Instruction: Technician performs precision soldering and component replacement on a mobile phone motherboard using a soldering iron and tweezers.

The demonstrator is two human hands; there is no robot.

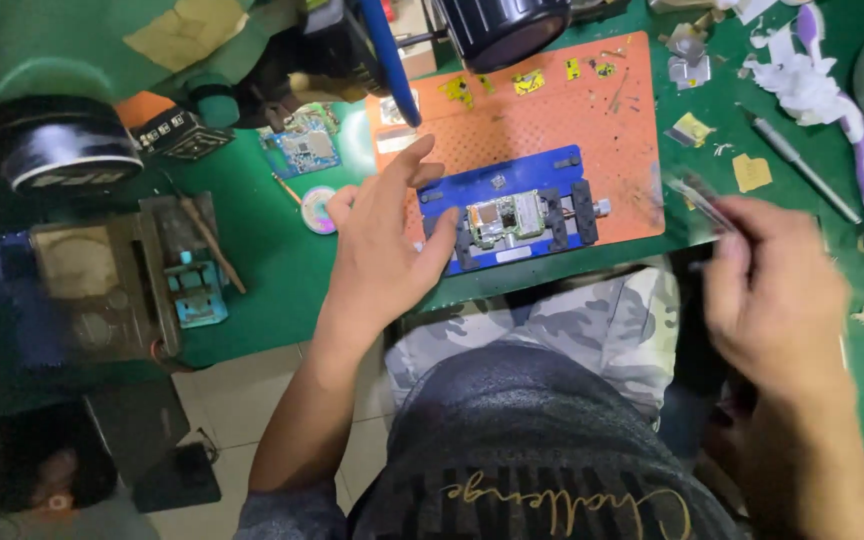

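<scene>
**Inspector:** Nearest the camera, over the lap, the right hand point(772, 290) is raised at the tabletop edge, back toward the lens, blurred. Its fingers point(727, 265) are pinched shut on thin metal tweezers point(700, 200), tips pointing up and left.

**Clerk:** And the left hand?

**Inspector:** Left hand point(382, 245) hovers palm-down at the near-left corner of the blue holder point(512, 215), wrist bent, forearm rising from lower left. Fingers point(407, 165) spread and loose, gripping nothing; whether the thumb touches the holder, I cannot tell.

**Clerk:** Location of the work piece?

**Inspector:** A small circuit board point(505, 218) sits clamped in the middle of the blue holder, between two black jaws. The holder rests on an orange mat point(552, 120), near its front edge.

**Clerk:** Surface and surroundings?

**Inspector:** Green tabletop point(262, 240). Left of the mat: a second circuit board point(302, 148) and a small round disc point(318, 210). Right: a slim metal probe point(802, 165) and paper scraps point(787, 65). Far edge: a black lens housing point(497, 30). Pale tiled floor point(232, 400) shows below.
</scene>
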